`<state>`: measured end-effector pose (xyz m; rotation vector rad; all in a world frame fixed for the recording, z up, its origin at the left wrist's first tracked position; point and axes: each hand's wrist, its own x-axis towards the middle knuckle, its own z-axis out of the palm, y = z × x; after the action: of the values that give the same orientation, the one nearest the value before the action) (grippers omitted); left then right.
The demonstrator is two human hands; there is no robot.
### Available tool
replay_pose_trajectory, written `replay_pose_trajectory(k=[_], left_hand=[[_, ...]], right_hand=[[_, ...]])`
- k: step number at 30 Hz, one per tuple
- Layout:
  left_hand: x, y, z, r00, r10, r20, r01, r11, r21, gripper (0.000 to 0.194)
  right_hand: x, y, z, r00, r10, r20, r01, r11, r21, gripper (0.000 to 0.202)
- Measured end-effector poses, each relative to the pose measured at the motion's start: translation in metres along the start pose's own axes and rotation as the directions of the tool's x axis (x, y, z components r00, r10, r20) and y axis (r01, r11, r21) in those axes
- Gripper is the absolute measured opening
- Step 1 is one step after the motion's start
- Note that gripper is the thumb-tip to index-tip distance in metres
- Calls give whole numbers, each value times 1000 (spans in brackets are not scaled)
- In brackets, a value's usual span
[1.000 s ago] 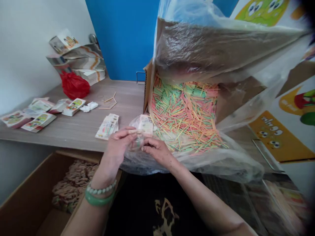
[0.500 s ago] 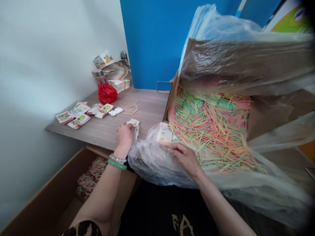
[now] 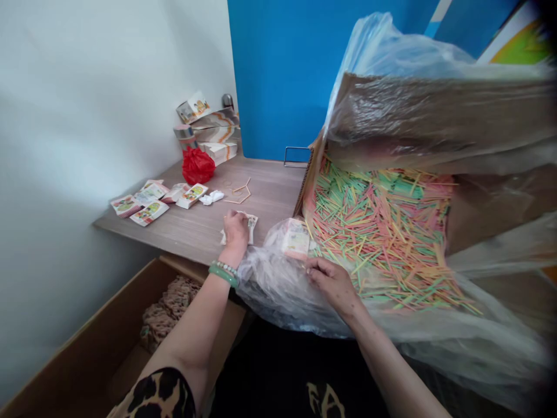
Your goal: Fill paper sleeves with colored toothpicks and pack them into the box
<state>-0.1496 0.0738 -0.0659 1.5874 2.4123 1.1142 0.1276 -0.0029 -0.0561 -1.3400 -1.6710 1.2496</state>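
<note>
My left hand [image 3: 236, 231], with a green bangle and a beaded bracelet at the wrist, is over small printed paper packets [image 3: 252, 225] on the table. Its fingers are curled in and closed on a packet, parts of which show on both sides of the hand. My right hand [image 3: 331, 283] is closed in a pinch above the clear plastic liner [image 3: 278, 276]; a tiny pale bit shows at the fingertips, too small to name. Just beyond those fingertips a printed packet filled with sticks [image 3: 296, 239] lies on the plastic. Many coloured thin sticks [image 3: 383, 226] fill the lined box.
The carton [image 3: 304, 174] of sticks stands on the table [image 3: 270, 180]. Printed packets [image 3: 148, 213], a red plastic bag [image 3: 197, 165], crumpled white tissue [image 3: 212, 197] and bent sticks [image 3: 241, 194] lie to the left. Below is a carton [image 3: 126, 310] holding bundled packets [image 3: 167, 310].
The view has shifted, so the scene sits slightly farther right. My left hand has turned and moved over the packets, covering more of them. My right hand keeps its pinch beside the filled packet.
</note>
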Motion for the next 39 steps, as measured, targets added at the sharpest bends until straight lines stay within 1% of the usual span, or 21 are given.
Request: replay_pose_trajectory(k=[2, 4, 5, 7, 9, 11, 13, 15, 16, 18, 20, 23, 26, 28, 30, 32, 33, 35, 36, 37, 39], left_hand=[[-3, 2, -7, 1000, -14, -12, 14, 1000, 11, 20], [-12, 5, -18, 997, -67, -32, 69, 994, 84, 37], [-17, 6, -24, 993, -119, -23, 121, 983, 137, 46], [-25, 9, -35, 969, -240, 54, 220, 944, 245, 61], [-30, 12, -40, 939, -297, 174, 233, 921, 313, 68], [-29, 13, -38, 938, -247, 242, 153, 924, 351, 67], [-27, 11, -32, 954, -171, 246, 66, 921, 385, 63], [-23, 8, -28, 962, -125, 242, 20, 918, 397, 59], [-22, 6, -27, 964, -110, 243, 5, 919, 394, 58], [-21, 1, -29, 963, -85, 256, -21, 923, 385, 55], [-21, -7, -33, 961, -67, 267, -42, 923, 383, 53], [-20, -18, -41, 959, -112, 260, -7, 908, 419, 55], [-19, -23, -49, 944, -192, 267, 51, 888, 457, 61], [-19, -18, -55, 948, -212, 239, 77, 878, 473, 66], [-24, -6, -62, 973, -177, 151, 86, 876, 474, 68], [-36, 13, -68, 996, -76, 50, 50, 917, 395, 59], [-44, 24, -69, 1000, -16, 19, 10, 952, 305, 52], [-62, 47, -67, 996, 83, 25, -83, 996, 8, 37], [-72, 58, -63, 990, 112, 81, -98, 981, -166, 33], [-81, 67, -57, 979, 124, 164, -65, 943, -326, 30], [-94, 82, -42, 932, 118, 342, 84, 850, -521, 28]], right_hand=[[-1, -1, -2, 1000, 15, -6, -15, 1000, 21, 16], [-3, -2, -4, 998, 55, -9, -54, 997, 58, 16], [-4, -2, -6, 997, 78, -9, -77, 994, 80, 16], [-5, -3, -9, 994, 107, -4, -106, 989, 105, 16], [-5, -8, -12, 993, 118, -18, -116, 991, 73, 16], [-2, -17, -12, 994, 94, -57, -98, 993, -73, 17], [7, -31, -9, 996, 37, -86, -63, 943, -328, 21], [20, -45, -1, 997, -3, -79, -44, 812, -582, 27], [27, -51, 3, 997, 4, -74, -52, 741, -669, 30], [43, -57, 13, 994, 39, -99, -101, 631, -769, 36], [56, -56, 20, 985, 82, -149, -169, 580, -797, 41], [65, -49, 21, 972, 119, -201, -232, 586, -777, 45], [64, -42, 15, 966, 126, -226, -252, 648, -718, 41], [63, -38, 11, 956, 138, -259, -280, 697, -661, 35], [62, -36, 8, 947, 131, -294, -291, 740, -606, 32], [61, -35, 5, 944, 107, -311, -275, 777, -566, 29], [60, -34, 4, 945, 85, -315, -256, 793, -554, 27], [58, -32, 0, 948, 44, -314, -216, 814, -540, 22], [57, -32, -2, 949, 27, -313, -200, 820, -536, 21], [56, -31, -5, 950, 18, -311, -190, 824, -533, 21], [53, -30, -12, 958, 14, -285, -176, 816, -550, 24]])
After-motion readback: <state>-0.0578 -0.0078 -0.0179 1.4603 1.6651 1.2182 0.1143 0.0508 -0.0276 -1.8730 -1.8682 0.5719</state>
